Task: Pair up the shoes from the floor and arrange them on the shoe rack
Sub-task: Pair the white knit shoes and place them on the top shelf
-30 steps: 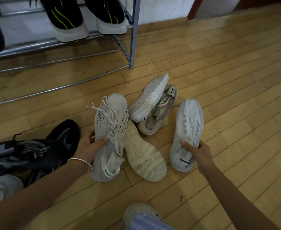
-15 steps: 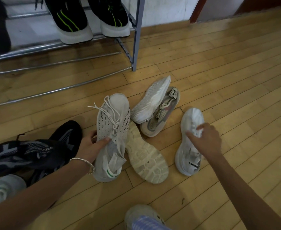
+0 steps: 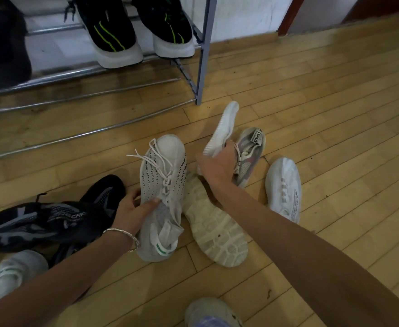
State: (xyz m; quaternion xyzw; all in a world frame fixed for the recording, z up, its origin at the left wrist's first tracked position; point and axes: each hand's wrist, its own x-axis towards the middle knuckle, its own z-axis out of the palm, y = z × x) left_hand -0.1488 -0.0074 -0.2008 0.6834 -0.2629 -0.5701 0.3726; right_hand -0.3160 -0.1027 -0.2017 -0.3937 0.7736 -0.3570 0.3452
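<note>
My left hand grips a white knit sneaker with black dashes by its side, toe pointing away. My right hand grips the sole edge of a white sneaker tipped up on its side. Beside it lies a grey and pink sneaker. A pale sole-up shoe lies between my arms. A white slip-on shoe rests on the floor to the right, untouched. The metal shoe rack stands at the top left with a pair of black and green sneakers on it.
Black and grey sneakers lie at the left, partly stacked. A white and green shoe sits at the lower left. My foot in a pale shoe shows at the bottom edge. Wooden floor stretches to the right.
My right hand let go of the white slip-on shoe, moved left and took hold of the tipped white sneaker, lifting its toe. My left hand kept its hold on the knit sneaker.
</note>
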